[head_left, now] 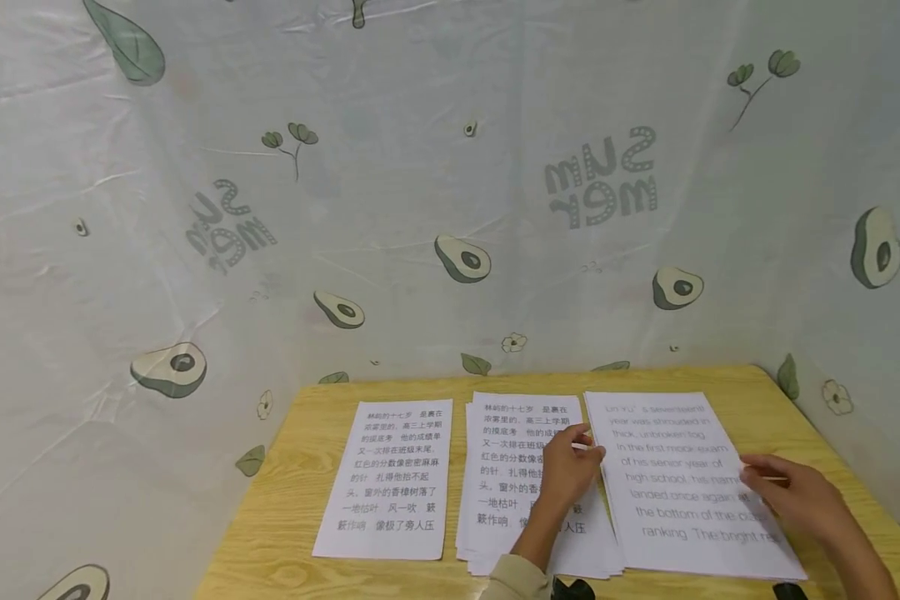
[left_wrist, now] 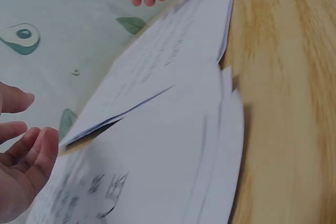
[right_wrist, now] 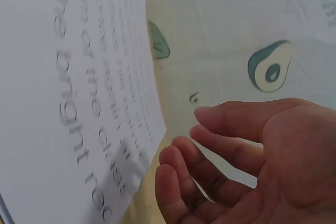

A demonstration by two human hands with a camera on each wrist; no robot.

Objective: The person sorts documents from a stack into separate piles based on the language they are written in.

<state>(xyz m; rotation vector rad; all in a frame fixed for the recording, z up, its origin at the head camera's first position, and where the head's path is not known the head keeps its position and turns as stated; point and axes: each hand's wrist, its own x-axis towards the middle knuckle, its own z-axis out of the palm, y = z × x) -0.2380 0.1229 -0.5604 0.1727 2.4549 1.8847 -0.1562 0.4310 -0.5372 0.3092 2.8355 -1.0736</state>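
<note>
Three sets of printed paper lie side by side on the table. At the right is an English-text stack point(head_left: 675, 483); the middle stack point(head_left: 506, 492) carries Chinese text and its sheets are slightly uneven. Over the middle stack's right side, beside the English stack's left edge, is my left hand point(head_left: 568, 471), fingers relaxed and apart. My right hand point(head_left: 802, 496) is at the English stack's right edge, fingers loosely bent. In the right wrist view that hand point(right_wrist: 231, 161) has nothing between thumb and fingers. Whether either hand touches paper, I cannot tell.
A Chinese-text sheet point(head_left: 390, 483) lies at the left of the wooden table point(head_left: 270, 517). Behind and at both sides hangs a pale curtain point(head_left: 390, 208) with avocado and leaf prints. Dark objects show at the bottom edge of the head view.
</note>
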